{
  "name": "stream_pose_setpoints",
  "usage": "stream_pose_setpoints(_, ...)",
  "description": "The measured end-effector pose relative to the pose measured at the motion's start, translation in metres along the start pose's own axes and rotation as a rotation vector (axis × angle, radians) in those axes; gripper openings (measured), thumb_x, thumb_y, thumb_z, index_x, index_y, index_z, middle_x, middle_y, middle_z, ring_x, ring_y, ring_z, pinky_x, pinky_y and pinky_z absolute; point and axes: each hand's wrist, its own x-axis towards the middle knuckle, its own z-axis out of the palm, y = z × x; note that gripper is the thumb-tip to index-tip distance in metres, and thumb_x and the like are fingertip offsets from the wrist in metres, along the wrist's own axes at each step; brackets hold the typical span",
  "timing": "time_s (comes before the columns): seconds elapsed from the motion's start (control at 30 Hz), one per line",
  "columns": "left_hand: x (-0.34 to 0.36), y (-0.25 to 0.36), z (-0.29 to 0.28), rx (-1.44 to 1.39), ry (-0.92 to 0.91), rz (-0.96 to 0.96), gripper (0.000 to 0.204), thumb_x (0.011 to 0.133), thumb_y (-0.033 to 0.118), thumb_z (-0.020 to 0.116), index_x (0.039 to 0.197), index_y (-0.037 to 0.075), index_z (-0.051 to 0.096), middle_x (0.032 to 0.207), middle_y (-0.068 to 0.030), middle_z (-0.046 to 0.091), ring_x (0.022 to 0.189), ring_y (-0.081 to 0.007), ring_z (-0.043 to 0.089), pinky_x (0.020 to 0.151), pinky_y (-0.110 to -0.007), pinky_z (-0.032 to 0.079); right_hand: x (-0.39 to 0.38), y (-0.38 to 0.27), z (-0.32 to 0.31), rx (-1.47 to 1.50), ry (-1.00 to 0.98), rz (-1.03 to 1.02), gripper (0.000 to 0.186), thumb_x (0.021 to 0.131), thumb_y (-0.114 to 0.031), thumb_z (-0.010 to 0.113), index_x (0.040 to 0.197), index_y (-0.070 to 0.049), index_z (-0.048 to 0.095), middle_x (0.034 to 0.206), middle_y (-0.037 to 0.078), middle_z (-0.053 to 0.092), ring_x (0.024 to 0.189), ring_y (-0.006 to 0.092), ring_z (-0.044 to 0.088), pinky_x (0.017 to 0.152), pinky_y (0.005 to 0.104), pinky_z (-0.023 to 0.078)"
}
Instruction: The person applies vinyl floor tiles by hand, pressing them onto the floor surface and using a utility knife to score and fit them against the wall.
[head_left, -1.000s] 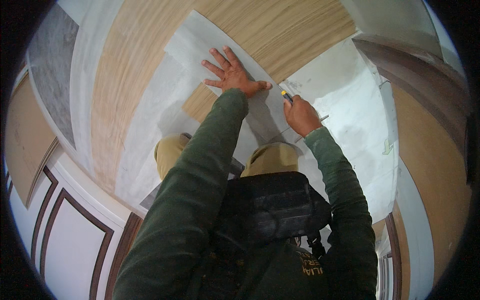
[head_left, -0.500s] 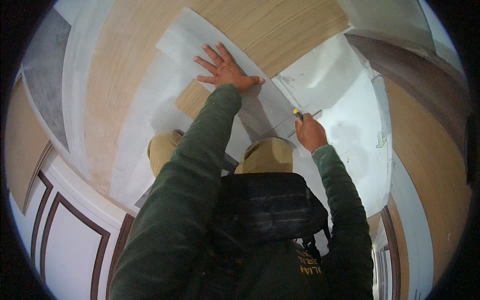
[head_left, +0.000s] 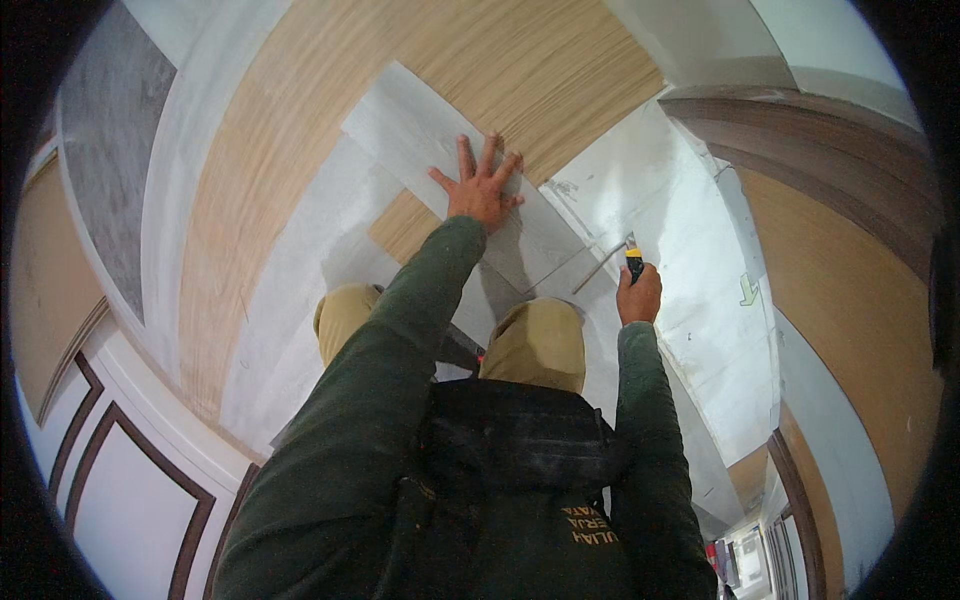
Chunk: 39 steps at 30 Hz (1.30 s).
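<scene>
My left hand [head_left: 482, 192] lies with fingers spread on a pale grey plank [head_left: 400, 112], its fingertips at the plank's edge against the wood-patterned flooring [head_left: 530, 75]. In my right hand [head_left: 640, 297] is a yellow and black utility knife [head_left: 634, 262], gripped by its handle with the blade end pointing away from me. Below the blade lies a white sheet [head_left: 690, 200] on the floor. A thin, straight grey strip [head_left: 598, 268] rests just left of the knife. A small wood-patterned patch [head_left: 403, 226] shows beside my left wrist.
Dark brown curved trim [head_left: 800, 130] runs along the far right, next to a tan panel [head_left: 850, 310]. At the lower left stands a white panelled door [head_left: 130, 490] with brown moulding. My knees [head_left: 535, 340] and a black bag [head_left: 520, 430] are close in front of me.
My right hand has drawn back from the plank's edge and turned the knife away from me. The left hand has shifted toward the plank's right edge. The whole view has shifted too.
</scene>
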Motion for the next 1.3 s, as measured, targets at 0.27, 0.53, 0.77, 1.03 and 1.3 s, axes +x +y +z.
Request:
stream_pose_setpoints(0.27,-0.008,-0.057,-0.010,0.089,0.027,0.195,0.037,0.085,0.040,0.065,0.120,0.033,0.056,0.160,0.0057,0.013,0.148,-0.0381,-0.002,0.092,-0.088,0.008,0.001,-0.041,0.006,0.066,0.243,-0.182,0.039,0.083,-0.019,0.067,0.115,0.002,0.056,0.107,0.023,0.059,0.105,0.0379,0.053,0.091,0.0506,0.042)
stream_pose_setpoints(0.53,-0.018,-0.179,-0.065,0.243,0.022,-0.069,0.032,0.085,0.032,0.063,0.113,0.018,0.058,0.159,0.0016,0.019,0.148,-0.0357,0.004,0.099,-0.082,0.014,-0.007,-0.133,0.054,0.704,-0.344,0.000,0.022,0.086,-0.014,0.060,0.102,0.000,0.064,0.085,0.014,0.064,0.072,0.0247,0.062,0.066,0.0371,0.052)
stream_pose_setpoints(0.77,-0.040,-0.183,-0.048,0.172,0.150,-0.274,0.035,0.081,0.008,0.059,0.116,0.010,0.060,0.153,-0.0140,0.030,0.144,-0.0411,0.017,0.108,-0.072,0.017,-0.029,-0.217,0.059,1.196,-0.437,0.481,0.017,0.085,-0.012,0.060,0.091,0.003,0.064,0.072,0.004,0.060,0.062,0.0134,0.057,0.056,0.0276,0.048)
stream_pose_setpoints(1.03,-0.056,-0.089,-0.040,-0.134,-0.063,-0.233,0.085,0.072,0.031,0.075,0.142,0.006,0.034,0.133,-0.0168,0.043,0.123,-0.0382,0.042,0.098,-0.053,0.040,-0.025,-0.233,0.079,1.096,-0.465,0.529,0.030,0.084,-0.017,0.068,0.103,0.004,0.059,0.090,0.008,0.060,0.077,0.0175,0.057,0.067,0.0303,0.050)
stream_pose_setpoints(1.3,-0.055,-0.125,0.003,-0.527,-0.197,-0.223,0.045,0.084,0.039,0.064,0.112,0.007,0.051,0.099,-0.0179,0.060,0.092,-0.0349,0.058,0.083,-0.044,0.047,-0.047,-0.214,0.088,1.005,-0.296,0.671,0.033,0.086,-0.029,0.068,0.103,-0.002,0.059,0.086,0.005,0.060,0.073,0.0152,0.056,0.063,0.0326,0.048)
